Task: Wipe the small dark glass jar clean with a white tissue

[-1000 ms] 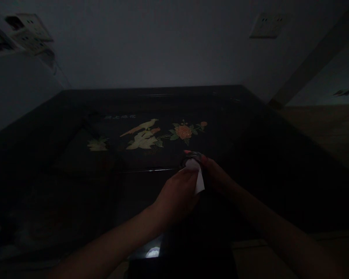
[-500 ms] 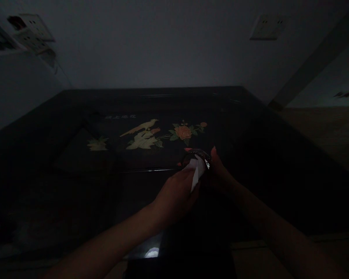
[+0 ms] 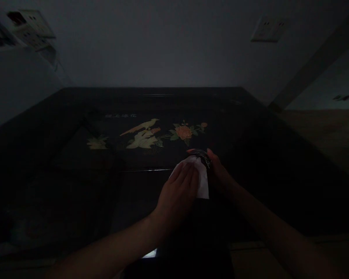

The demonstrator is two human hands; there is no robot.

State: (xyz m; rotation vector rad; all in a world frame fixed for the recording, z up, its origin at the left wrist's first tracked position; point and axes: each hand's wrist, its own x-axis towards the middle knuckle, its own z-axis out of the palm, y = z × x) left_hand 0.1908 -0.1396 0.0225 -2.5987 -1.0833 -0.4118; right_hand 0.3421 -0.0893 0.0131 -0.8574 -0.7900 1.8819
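The scene is very dark. My left hand (image 3: 177, 192) presses a white tissue (image 3: 203, 182) with flat fingers against a small dark shiny object (image 3: 202, 156). My right hand (image 3: 218, 174) grips that object from the right, with fingertips over its top. What the object is cannot be made out. Both hands hover over the near middle of a black lacquered table (image 3: 75, 182).
The tabletop carries an inlaid picture of a bird (image 3: 142, 133) and an orange flower (image 3: 184, 132). Wall sockets (image 3: 268, 28) sit on the wall behind, with more outlets (image 3: 29, 27) at upper left. A wooden floor (image 3: 325, 131) lies to the right.
My left hand's fingers have flattened and spread over the tissue, which now lies broader across the object. My right hand has shifted its fingers slightly on the object.
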